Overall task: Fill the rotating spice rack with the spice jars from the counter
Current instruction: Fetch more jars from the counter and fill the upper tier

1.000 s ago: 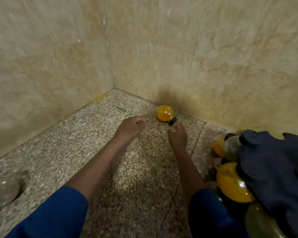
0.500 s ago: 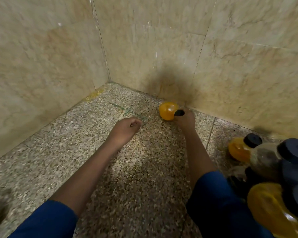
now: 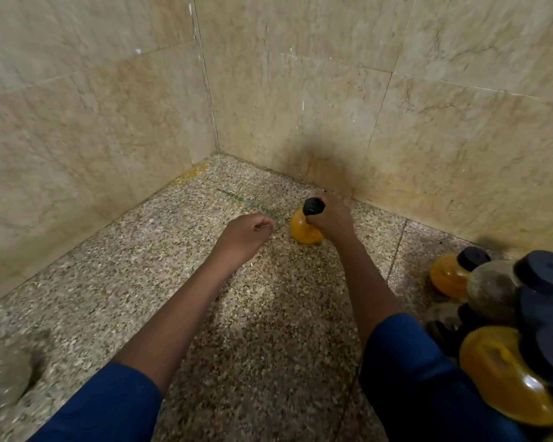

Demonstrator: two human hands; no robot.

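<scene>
The right hand (image 3: 331, 220) has its fingers curled round the neck of a round yellow spice jar (image 3: 302, 231), just under its black cap (image 3: 313, 206), near the back corner of the speckled counter (image 3: 205, 298). The jar is cap-up (whether its base touches the counter I cannot tell). The left hand (image 3: 243, 234) hovers just beside the jar with its fingers curled into a loose fist, holding nothing that can be seen. At the counter's right edge stands the dark spice rack (image 3: 549, 314), with a small yellow jar (image 3: 447, 275), a brownish jar (image 3: 492, 291) and a big yellow jar (image 3: 498, 378) crowded against it. A blurred clear jar (image 3: 0, 374) sits at the near left edge.
</scene>
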